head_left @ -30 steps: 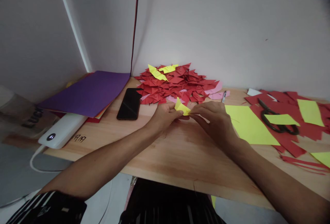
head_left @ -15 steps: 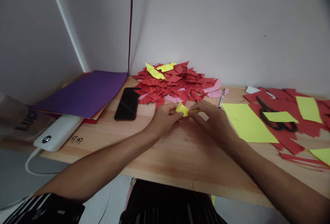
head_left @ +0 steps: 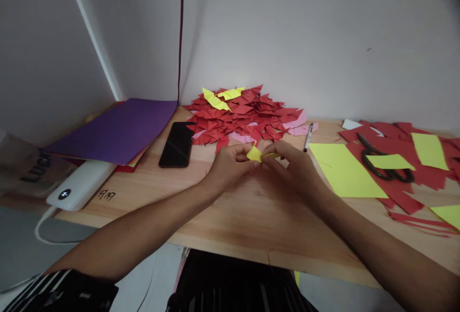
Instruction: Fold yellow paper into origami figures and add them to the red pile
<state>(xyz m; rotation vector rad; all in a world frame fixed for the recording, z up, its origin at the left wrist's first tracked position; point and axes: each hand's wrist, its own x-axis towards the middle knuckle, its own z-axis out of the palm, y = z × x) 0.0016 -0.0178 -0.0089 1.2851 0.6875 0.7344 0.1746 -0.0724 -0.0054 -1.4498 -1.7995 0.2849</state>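
Over the worktop [head_left: 223,221], your left hand [head_left: 232,161] and right hand [head_left: 287,158] are pinching a part-folded yellow paper [head_left: 254,154]; folded pile [head_left: 247,110] sitting behind, yellow sheet [head_left: 347,173] lying unfolded.

Yellow paper [head_left: 254,154] pinched by left hand [head_left: 233,164] and right hand [head_left: 291,159].
Beyond them lies a heap of red folded papers [head_left: 247,109] on the wooden table [head_left: 215,221], a black phone [head_left: 176,145] at its left, a marker [head_left: 308,137] at its right, scissors [head_left: 366,144] farther right.
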